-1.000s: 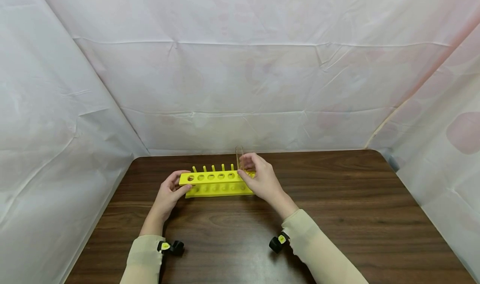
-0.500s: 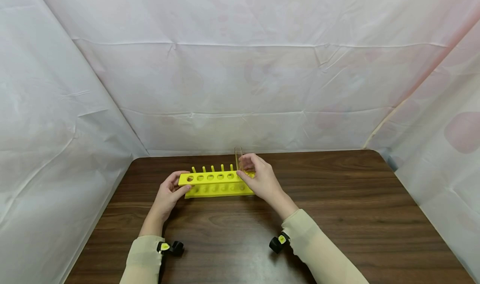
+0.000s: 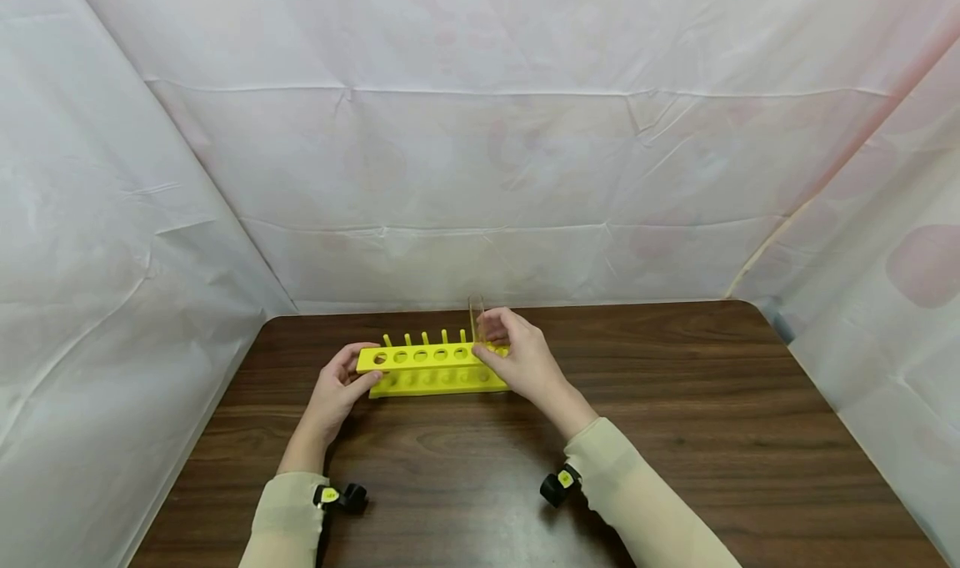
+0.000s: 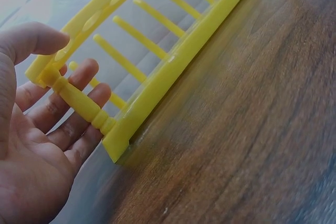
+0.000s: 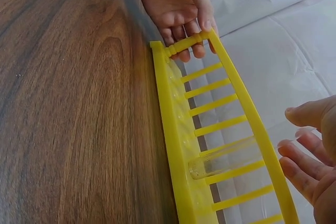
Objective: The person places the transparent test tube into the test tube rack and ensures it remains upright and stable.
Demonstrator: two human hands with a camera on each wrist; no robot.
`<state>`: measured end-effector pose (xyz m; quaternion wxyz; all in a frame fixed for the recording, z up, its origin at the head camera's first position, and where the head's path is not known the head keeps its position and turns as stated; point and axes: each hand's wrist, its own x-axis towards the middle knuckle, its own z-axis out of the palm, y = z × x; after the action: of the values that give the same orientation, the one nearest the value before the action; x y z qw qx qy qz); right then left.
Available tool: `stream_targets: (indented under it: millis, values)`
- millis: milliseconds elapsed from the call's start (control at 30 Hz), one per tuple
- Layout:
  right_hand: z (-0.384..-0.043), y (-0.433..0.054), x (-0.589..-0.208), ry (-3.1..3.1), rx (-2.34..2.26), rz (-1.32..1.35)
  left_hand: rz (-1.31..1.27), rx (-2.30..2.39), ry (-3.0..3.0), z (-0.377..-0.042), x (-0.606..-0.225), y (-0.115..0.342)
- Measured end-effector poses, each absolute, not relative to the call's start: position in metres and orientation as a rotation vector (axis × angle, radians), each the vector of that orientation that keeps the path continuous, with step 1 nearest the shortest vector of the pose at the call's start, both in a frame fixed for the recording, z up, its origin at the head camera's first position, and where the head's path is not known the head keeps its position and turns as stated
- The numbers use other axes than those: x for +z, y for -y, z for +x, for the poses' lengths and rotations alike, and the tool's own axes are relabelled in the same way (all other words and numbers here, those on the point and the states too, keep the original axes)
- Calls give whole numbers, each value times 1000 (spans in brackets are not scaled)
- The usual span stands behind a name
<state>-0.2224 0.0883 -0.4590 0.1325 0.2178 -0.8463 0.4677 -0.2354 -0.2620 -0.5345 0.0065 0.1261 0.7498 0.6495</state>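
Note:
A yellow test tube rack (image 3: 420, 357) has a row of holes on top and pegs behind. My left hand (image 3: 335, 391) grips its left end, the thumb (image 4: 50, 39) on the top bar and the fingers around the end post. One clear test tube (image 3: 477, 316) stands upright through a hole right of the middle; its lower end (image 5: 202, 168) sits at the rack's base in the right wrist view. My right hand (image 3: 525, 358) has thumb and fingers about the tube's upper part, just above the top bar. The exact contact is hard to see through the glass.
The rack stands near the back of a dark wood-grain table (image 3: 450, 476). White sheets (image 3: 480, 151) hang behind the table and on both sides. Black wrist cameras (image 3: 557, 486) are strapped at both sleeves.

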Motion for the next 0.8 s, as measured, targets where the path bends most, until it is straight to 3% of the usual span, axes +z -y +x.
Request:
stream_targets:
  millis: [800]
  values:
    - [-216,-118,-452,2568,1159,663,374,1980,-2395,-233,-527,259]
